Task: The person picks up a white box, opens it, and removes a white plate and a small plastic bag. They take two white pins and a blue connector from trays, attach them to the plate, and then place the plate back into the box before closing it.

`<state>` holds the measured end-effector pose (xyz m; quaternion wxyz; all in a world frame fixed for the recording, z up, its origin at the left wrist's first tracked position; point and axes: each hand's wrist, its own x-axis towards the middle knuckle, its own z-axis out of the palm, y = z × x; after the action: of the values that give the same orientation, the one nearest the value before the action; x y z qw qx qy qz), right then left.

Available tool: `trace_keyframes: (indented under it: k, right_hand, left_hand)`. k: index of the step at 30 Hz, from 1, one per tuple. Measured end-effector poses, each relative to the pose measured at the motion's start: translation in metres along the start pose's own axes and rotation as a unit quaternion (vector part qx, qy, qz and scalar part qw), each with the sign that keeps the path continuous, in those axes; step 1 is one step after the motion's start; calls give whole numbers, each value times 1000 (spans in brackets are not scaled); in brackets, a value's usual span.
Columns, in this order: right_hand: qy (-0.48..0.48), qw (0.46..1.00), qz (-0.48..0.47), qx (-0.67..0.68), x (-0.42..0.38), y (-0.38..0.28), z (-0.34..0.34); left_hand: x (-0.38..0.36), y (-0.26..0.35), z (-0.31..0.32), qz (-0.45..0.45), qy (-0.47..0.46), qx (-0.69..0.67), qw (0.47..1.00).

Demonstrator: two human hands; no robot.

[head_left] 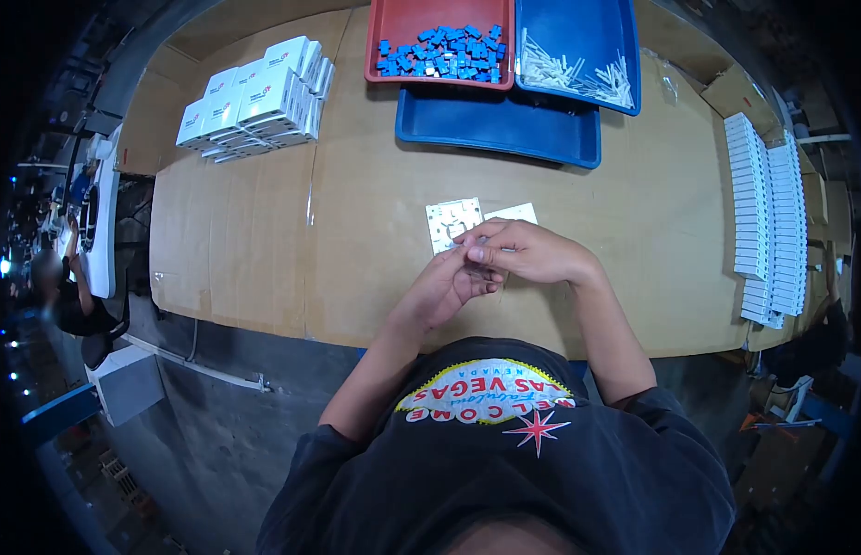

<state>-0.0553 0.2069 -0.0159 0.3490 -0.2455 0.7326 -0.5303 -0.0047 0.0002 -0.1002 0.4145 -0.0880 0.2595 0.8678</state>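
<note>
My left hand (447,285) is palm up with its fingers curled, just in front of my body. Over it reaches my right hand (534,253), thumb and fingertips pressed together against the left fingertips. Whatever is pinched between the two hands is too small and too covered to name. Just beyond them lies a white square plate (440,218) with cut-outs and moulded details, its lower corner close to my fingers. A second, plainer white plate (521,213) lies beside it, partly hidden by my right hand.
At the back stand a red tray (375,74) of small blue parts, a blue tray (631,55) of thin white sticks and a lower blue tray (495,139). Stacked white boxes (264,97) are at left; rows of white pieces (763,217) at right. A person (79,296) sits far left.
</note>
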Motion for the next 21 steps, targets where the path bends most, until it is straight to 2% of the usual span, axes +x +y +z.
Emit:
trace_keyframes:
  k: [3,6,7,10,14,15,18,21]
  right_hand:
    - [37,999,-35,-19,0,8,-3]
    - [-6,999,-16,-39,-1,-2,-5]
    - [-39,999,23,-12,1,2,-2]
    - [-9,995,18,-95,-4,-10,-2]
    - [87,996,-33,-5,-11,2,-23]
    - [132,989,-73,5,-10,10,-33]
    - [274,959,7,-76,-14,5,-76]
    - [419,893,6,-164,-7,21,-126]
  left_hand:
    - [-4,1,3,2,-1,-15,1000]
    - [-1,1,2,-5,7,19,1000]
    - [0,0,1,-10,13,37,999]
    - [-2,-1,5,4,12,56,998]
    - [-3,6,15,-1,26,37,999]
    - [-4,7,15,-7,27,33,999]
    - [-6,8,16,-16,25,34,999]
    - [-7,7,17,-12,12,30,999]
